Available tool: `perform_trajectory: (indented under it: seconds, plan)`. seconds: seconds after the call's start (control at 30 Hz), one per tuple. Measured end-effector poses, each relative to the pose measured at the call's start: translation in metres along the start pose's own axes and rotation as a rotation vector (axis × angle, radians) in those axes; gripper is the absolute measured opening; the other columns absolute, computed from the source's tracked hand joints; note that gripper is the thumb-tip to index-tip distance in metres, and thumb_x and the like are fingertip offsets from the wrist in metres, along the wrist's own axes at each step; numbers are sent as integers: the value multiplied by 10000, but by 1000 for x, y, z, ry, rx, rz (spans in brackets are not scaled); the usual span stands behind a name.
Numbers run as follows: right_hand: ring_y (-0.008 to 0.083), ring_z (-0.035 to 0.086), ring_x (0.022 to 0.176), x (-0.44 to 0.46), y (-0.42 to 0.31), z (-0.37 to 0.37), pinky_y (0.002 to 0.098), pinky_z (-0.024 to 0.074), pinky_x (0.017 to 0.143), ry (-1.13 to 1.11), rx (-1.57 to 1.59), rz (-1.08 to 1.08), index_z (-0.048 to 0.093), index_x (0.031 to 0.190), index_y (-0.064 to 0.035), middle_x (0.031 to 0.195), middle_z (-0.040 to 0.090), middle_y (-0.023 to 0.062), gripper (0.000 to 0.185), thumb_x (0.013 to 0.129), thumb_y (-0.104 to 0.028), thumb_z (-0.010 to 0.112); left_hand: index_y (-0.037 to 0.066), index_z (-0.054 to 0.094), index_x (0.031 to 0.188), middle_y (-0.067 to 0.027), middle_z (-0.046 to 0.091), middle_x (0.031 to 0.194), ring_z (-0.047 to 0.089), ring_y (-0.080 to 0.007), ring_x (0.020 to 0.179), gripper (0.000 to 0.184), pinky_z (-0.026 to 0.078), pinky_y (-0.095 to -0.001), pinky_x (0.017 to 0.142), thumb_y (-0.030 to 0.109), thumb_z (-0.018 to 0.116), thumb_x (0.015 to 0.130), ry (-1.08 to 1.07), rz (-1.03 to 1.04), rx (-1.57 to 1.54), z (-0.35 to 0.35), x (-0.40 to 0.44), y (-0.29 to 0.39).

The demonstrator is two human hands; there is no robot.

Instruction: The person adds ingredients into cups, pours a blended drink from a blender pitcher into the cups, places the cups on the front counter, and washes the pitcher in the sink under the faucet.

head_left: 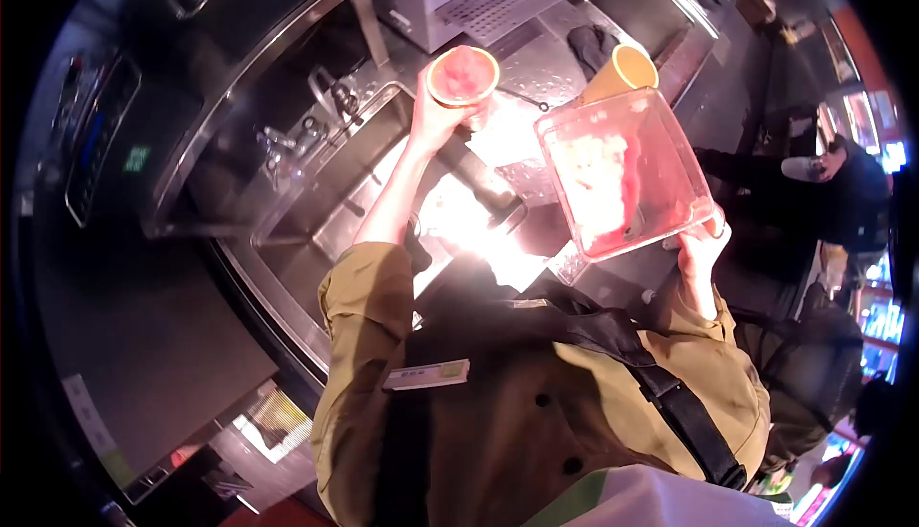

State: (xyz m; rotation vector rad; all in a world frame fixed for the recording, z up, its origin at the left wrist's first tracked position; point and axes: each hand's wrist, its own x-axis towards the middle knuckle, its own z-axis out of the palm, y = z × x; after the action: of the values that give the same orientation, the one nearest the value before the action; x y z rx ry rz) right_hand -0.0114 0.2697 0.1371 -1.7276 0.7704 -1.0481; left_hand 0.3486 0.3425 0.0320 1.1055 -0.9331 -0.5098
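My left hand (436, 117) is wrapped round a yellow-rimmed cup (463, 77) filled with pink, icy-looking contents. My right hand (704, 237) grips the near right corner of a clear square container (661, 178), tilted so its inside shows. Pink and white slushy stuff (601, 182) lies along the container's left side. Just beyond the container's far edge is a second yellow cup (622, 72), its mouth facing up and to the right. Bright glare hides detail between my two hands.
A steel sink (316, 197) with taps (335, 96) lies to the left. A perforated drain tray (507, 0) and a dark cloth (592, 46) are at the back. Another person in dark clothes (852, 197) is at the right.
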Motion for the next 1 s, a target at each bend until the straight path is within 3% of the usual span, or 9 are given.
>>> perform_trajectory:
  seconds: [0.2,0.27,0.33,0.43,0.53,0.6,0.73,0.93,1.0]
  plan:
    - [76,449,590,-18,19,-10,206,353,536,77,-33,53,506,688,-1,667,486,10,139,587,23,598,21,326,1188,-77,435,1160,442,-168,1068,698,355,-300,919,10,715,608,-42,-96,152,-7,33,-44]
    - [82,451,598,-24,14,-14,208,359,551,109,-29,174,501,687,-1,674,487,11,139,592,19,599,24,297,1227,-89,454,1158,449,-179,1063,753,350,-313,922,42,720,605,127,-9,224,0,22,-37]
    - [83,454,596,-20,27,-20,205,364,552,125,-28,49,503,693,4,674,488,11,136,596,21,597,1,261,1266,-138,412,1205,425,-190,1094,629,331,-297,932,10,593,732,382,-13,348,-7,-10,-59]
    - [82,479,606,-30,41,-28,207,381,566,197,-45,62,538,737,21,685,514,17,168,575,17,582,-17,291,1259,-228,348,1242,343,-278,1175,520,293,-333,961,40,501,786,33,-472,508,0,-98,-72]
    - [85,495,625,-37,52,-30,211,396,592,243,-69,170,560,766,47,687,528,19,204,567,10,585,-35,292,1252,-263,319,1245,292,-349,1199,524,248,-383,991,69,501,783,-172,-185,851,54,-109,-102]
    - [87,498,626,-39,53,-32,211,398,593,254,-98,203,565,773,50,683,530,19,207,573,3,591,-7,232,1290,-265,268,1287,248,-377,1215,601,194,-413,1011,113,522,777,-196,45,621,92,-65,-96]
    - [90,502,623,-40,54,-31,212,398,591,288,-193,233,571,766,49,682,539,26,194,585,-9,608,12,61,1322,-252,247,1303,240,-348,1229,1083,202,-408,1014,229,778,540,66,109,526,157,38,-94]
    - [82,482,591,-43,46,-33,203,383,555,344,-323,210,565,745,46,643,505,24,180,578,10,619,3,169,1291,-189,401,1186,428,-289,1092,1057,329,-389,929,192,816,478,149,95,181,156,48,-114]
    - [78,467,578,-39,44,-40,200,373,548,256,-381,158,547,717,42,639,497,21,159,579,10,620,1,-9,1291,-154,375,1205,417,-281,1099,1134,266,-394,971,152,810,521,5,133,169,134,20,-79]
